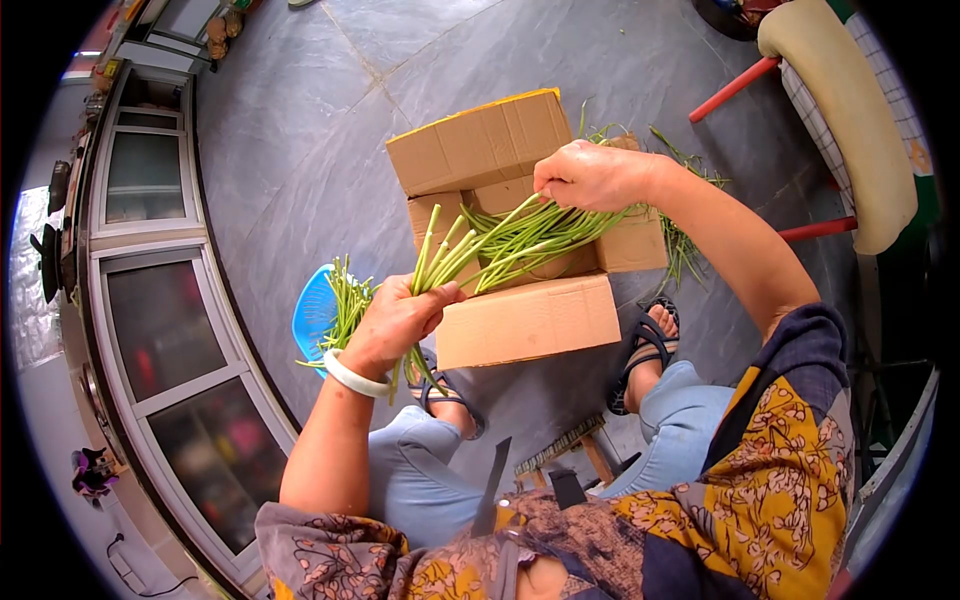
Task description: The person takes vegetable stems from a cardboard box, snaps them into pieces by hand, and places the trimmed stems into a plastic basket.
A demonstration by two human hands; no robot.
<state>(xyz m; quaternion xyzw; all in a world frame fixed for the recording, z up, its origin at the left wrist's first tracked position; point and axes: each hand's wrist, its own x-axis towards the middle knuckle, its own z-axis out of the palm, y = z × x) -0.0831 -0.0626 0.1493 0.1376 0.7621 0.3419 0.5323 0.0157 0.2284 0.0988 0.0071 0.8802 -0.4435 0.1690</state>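
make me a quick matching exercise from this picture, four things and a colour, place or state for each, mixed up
Column one
1. basket
2. box
3. bracelet
4. stems

Column two
A. pale, around the left arm near the wrist
B. green, gripped in the left hand
C. flaps spread open
D. blue, beside the white-framed cabinet

Right pairs: 1-D, 2-C, 3-A, 4-B
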